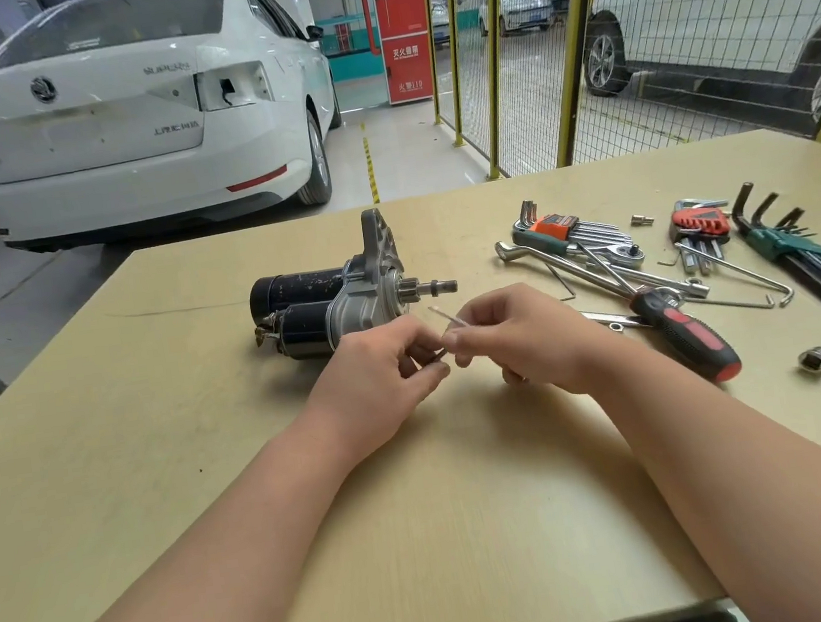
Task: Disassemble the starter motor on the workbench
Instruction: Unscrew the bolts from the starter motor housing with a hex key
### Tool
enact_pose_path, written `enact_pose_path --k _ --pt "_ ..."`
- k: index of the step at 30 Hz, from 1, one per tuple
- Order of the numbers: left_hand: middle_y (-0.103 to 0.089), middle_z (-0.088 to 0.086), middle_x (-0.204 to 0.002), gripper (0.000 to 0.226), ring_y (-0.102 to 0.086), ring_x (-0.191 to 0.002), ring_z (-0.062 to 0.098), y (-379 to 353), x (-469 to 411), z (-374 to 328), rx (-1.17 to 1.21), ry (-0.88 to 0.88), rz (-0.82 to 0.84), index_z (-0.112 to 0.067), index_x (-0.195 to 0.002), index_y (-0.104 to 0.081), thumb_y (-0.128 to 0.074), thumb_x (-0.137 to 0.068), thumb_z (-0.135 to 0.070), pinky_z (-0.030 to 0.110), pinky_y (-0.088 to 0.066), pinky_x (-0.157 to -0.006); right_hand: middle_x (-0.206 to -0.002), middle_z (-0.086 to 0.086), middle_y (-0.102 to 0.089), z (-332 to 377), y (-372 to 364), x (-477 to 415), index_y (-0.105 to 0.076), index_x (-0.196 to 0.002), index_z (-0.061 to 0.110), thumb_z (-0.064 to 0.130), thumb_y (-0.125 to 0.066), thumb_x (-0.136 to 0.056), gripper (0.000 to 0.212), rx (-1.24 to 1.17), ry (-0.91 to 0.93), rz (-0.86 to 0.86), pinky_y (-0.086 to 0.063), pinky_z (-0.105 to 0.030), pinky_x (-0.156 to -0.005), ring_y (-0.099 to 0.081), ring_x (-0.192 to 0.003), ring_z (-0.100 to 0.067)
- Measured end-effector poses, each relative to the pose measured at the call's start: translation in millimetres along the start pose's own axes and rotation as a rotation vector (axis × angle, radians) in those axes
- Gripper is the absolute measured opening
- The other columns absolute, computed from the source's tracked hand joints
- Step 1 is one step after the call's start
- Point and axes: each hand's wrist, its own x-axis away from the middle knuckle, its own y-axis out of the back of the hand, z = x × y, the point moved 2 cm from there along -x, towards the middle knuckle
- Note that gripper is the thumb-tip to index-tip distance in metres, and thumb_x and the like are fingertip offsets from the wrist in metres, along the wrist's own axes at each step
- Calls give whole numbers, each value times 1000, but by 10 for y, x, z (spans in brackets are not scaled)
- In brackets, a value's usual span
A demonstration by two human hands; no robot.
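Forearms come in low over the bench (162, 496), both hands meeting just in front of the motor (339, 296). Left hand (379, 371) and right hand (515, 339) are pinched together on one thin hex key (442, 316); its bright tip sticks up and away between the fingertips. Fingers of both hands are curled tight, nothing else held that I can see. Lower end of the key is hidden in the left hand.

Motor lies on its side mid-bench, just beyond the hands, not touched. Black body and solenoid point left, grey nose housing with mounting flange stands up in the middle, pinion shaft points right. It looks fully assembled, no loose parts beside it.

To the right, well clear of the motor: orange key set (569, 234), red key set (700, 223), green key set (793, 243), ratchet (613, 255), screwdriver (685, 334), a socket (817, 356) near the bench edge.

Step, as I read it: tool selection, checking the key before the first fastener. Disassembly not started.

Next move needs one hand freed to steady the motor, and the key seated square in a screw head. Key size may be wrong; can't tell the fastener type from here.
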Motion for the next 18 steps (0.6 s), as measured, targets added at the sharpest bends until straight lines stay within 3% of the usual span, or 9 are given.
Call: enact_pose_path --k 2,4,7,9,10,13,15,18 --pt "-68 -13 -76 16 -59 -60 7 -13 3 -20 20 -24 -1 -26 -87 -67 -73 -80 -13 18 -49 -63 -67 -15 -60 6 -31 -5 -69 -74 13 32 -64 -85 23 97 9 13 -35 -24 -48 -40 -46 -14" --pt "-66 -14 -80 17 -59 -62 9 37 -9 -33 -43 -77 -72 -25 -89 -65 -75 -80 -16 16 -48 -63 -51 0 -56 -13 41 -22 -68 -69 14 33 -63 -86 25 162 -20 -54 -32 -17 -41 -40 -38 -9" --pt "-61 -12 -80 8 -51 -62 8 263 -89 -34 -247 -243 -413 -13 -90 -69 -70 -83 -16 16 -44 -63 -43 11 -52 -92 227 -26 -67 -66 16 34 -62 -84 26 377 -121 -156 -31 -19 -40 -44 -38 -3" --pt "-63 -6 -89 17 -51 -81 14 419 -241 25 -374 -167 -557 -15 -97 -67 -62 -86 -26 26 -45 -71 -57 7 -59 -148 293 -31 -68 -72 18 33 -62 -83 20 475 -162 -179 -32 -22 -46 -51 -52 -8" --pt "-62 -3 -102 26 -50 -96 19 467 -349 74 -396 -55 -523 -17 -107 -64 -60 -87 -33 33 -46 -80 -65 4 -61 -159 295 -37 -68 -77 18 31 -61 -83 16 494 -165 -192 -33 -22 -48 -54 -59 -12" --pt "-44 -2 -140 59 -31 -130 21 439 -630 236 -385 265 -179 -25 -139 -41 -52 -89 -56 45 -34 -104 -84 3 -62 -168 287 -105 -65 -97 20 24 -55 -87 14 476 -118 -299 -35 -23 -56 -57 -79 -19" --pt "-46 -3 -140 67 -38 -129 21 359 -700 292 -485 348 -7 -27 -140 -38 -44 -87 -67 46 -40 -99 -88 -2 -63 -190 370 -144 -64 -108 17 16 -50 -88 24 374 -119 -432 -37 -25 -64 -57 -81 -22" --pt "-52 -4 -133 66 -46 -121 22 328 -689 331 -556 359 -7 -27 -137 -40 -44 -86 -68 43 -43 -92 -77 -3 -59 -273 563 -167 -64 -110 14 5 -46 -85 32 39 -172 -511 -40 -27 -63 -57 -70 -22"
